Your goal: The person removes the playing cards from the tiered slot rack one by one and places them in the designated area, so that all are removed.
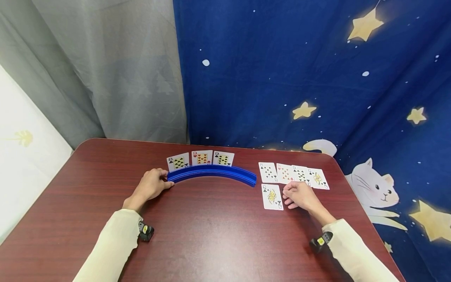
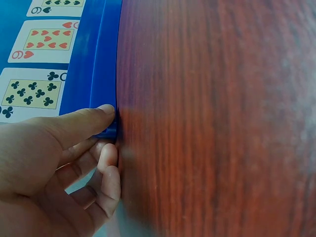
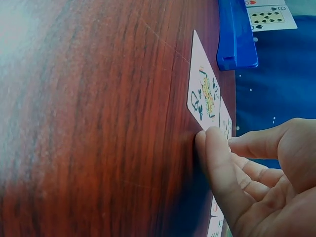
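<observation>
A curved blue card holder (image 1: 211, 169) stands toward the back of the table. Upright in its left part are a clubs card (image 2: 32, 94), a hearts card (image 2: 44, 41) and a spades card (image 1: 223, 158). My left hand (image 1: 150, 185) grips the holder's left end, with the thumb on top. At right, a queen of clubs (image 1: 272, 197) lies face up, nearest me. Beside its right edge is my right hand (image 1: 300, 195), fingers loosely bent and fingertips close to the card's edge in the right wrist view. Nothing shows held in it.
Behind the queen, several face-up cards lie in a row: a black-suited card (image 1: 268, 172) at the left, a hearts card (image 1: 284, 172), another black card (image 1: 299, 172) and a face card (image 1: 318, 179), the last ones overlapping. A blue star-patterned curtain (image 1: 246, 78) hangs behind the table (image 1: 211, 235).
</observation>
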Demonstrator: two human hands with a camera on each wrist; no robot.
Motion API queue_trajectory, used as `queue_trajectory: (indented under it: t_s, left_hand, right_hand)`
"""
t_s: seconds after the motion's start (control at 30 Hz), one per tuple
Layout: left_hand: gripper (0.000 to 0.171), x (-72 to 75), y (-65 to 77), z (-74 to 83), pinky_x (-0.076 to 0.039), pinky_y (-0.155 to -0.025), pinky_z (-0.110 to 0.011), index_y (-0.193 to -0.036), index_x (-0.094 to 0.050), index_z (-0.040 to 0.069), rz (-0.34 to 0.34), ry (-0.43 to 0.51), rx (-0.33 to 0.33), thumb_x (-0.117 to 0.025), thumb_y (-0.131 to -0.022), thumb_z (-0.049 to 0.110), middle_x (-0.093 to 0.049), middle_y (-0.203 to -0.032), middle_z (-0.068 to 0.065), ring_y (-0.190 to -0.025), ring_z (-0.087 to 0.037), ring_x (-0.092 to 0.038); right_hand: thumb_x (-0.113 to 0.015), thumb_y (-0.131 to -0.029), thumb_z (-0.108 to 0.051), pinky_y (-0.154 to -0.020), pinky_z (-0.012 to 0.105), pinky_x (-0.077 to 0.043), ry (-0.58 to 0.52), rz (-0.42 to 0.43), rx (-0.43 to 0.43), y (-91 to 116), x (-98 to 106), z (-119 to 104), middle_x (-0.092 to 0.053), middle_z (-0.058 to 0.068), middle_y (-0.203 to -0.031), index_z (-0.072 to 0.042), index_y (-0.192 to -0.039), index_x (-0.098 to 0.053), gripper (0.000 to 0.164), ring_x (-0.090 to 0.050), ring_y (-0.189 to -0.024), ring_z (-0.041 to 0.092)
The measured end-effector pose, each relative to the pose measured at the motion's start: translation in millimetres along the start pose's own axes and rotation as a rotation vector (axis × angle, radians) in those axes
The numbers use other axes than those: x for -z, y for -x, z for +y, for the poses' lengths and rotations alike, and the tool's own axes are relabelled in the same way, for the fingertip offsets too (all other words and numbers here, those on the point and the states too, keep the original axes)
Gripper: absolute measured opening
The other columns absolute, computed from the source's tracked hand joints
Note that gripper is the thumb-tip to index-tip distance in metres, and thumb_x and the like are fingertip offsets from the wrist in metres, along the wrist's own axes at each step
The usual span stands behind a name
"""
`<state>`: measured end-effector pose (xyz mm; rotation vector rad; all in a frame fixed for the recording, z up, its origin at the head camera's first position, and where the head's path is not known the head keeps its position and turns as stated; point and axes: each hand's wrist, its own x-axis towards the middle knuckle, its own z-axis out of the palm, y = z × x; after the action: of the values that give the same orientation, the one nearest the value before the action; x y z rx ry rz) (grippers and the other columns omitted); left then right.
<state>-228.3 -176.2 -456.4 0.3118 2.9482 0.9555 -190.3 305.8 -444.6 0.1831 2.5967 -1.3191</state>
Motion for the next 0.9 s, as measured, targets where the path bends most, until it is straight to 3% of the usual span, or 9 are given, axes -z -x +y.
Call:
queue_trajectory:
  t_s: [0.17,0.43,0.67,0.9]
  left_hand:
    - [0.018,-0.3,0.4,0.7,-0.046,-0.079,-0.046,-0.095,-0.071,0.0,0.003,-0.005,-0.009,-0.074,-0.087,0.015,-0.066,-0.098,-0.016,-0.085,-0.03,-0.057]
    - [0.018,1.0,0.9,2.1,-0.046,-0.078,-0.046,-0.094,-0.071,0.0,0.004,-0.01,-0.019,-0.075,-0.086,0.016,-0.067,-0.096,-0.015,-0.084,-0.029,-0.057]
    - [0.019,1.0,0.7,1.4,-0.045,-0.079,-0.047,-0.096,-0.071,-0.001,0.0,-0.017,-0.02,-0.075,-0.087,0.016,-0.066,-0.095,-0.016,-0.085,-0.03,-0.057]
    - [0.018,1.2,0.2,0.9,-0.045,-0.078,-0.045,-0.095,-0.071,0.0,0.0,-0.016,-0.017,-0.075,-0.086,0.016,-0.067,-0.095,-0.015,-0.083,-0.029,-0.057]
  right_hand:
    - [-0.057,-0.095,-0.005,-0.055,0.032,-0.057,0.047,0.037,0.033,-1.1,1.2,-1.1,-0.071,0.012,-0.08,0.008,-0.099,-0.063,0.015,-0.067,-0.064,0.015]
    - [-0.056,-0.095,-0.004,-0.054,0.028,-0.056,0.112,0.171,0.112,-6.0,-1.4,-9.4,-0.072,0.017,-0.085,0.005,-0.097,-0.066,0.014,-0.07,-0.067,0.019]
    - [-0.061,-0.093,-0.003,-0.057,0.035,-0.057,0.02,0.238,0.183,-11.6,-14.3,-26.0,-0.071,0.023,-0.09,0.006,-0.102,-0.066,0.014,-0.071,-0.073,0.027]
    - [-0.067,-0.092,-0.002,-0.058,0.028,-0.056,-0.098,0.257,0.268,-17.7,-32.9,-42.5,-0.069,0.026,-0.092,0.007,-0.103,-0.067,0.015,-0.068,-0.072,0.017]
